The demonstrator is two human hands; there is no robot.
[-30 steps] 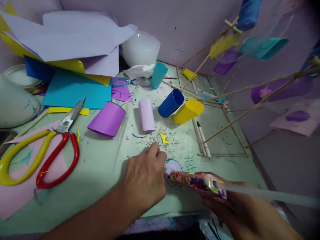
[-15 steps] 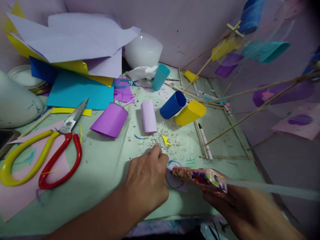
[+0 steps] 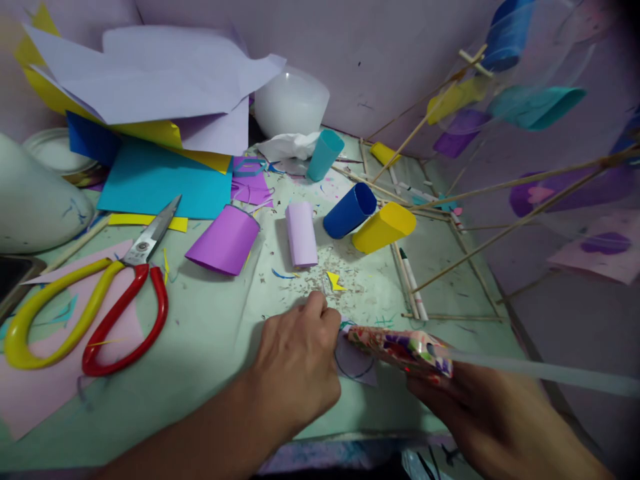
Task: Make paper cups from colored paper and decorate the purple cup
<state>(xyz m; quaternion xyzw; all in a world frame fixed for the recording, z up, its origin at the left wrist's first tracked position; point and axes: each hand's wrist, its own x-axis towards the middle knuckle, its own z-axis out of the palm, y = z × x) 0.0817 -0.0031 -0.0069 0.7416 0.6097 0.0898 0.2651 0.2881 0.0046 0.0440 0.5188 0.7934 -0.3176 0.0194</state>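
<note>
Up creeps the glue gun (image 3: 390, 345), gripped by the right hand (image 3: 467, 397), over the paper (image 3: 356, 368) between both hands: gluing seems under way. The left hand (image 3: 304, 353) curls alongside, grip hidden.

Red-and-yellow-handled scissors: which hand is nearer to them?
Left. The left hand is to the right of the scissors, apart from them; the right hand is farther right, around the glue gun.

Scissors (image 3: 141, 250) and left grip (image 3: 303, 357) flank a tabletop (image 3: 213, 327) lane ending at the purple tube (image 3: 225, 240); lilac tube (image 3: 302, 235) and blue tube (image 3: 345, 213) block ahead, slanting sticks (image 3: 475, 251) the right.
</note>
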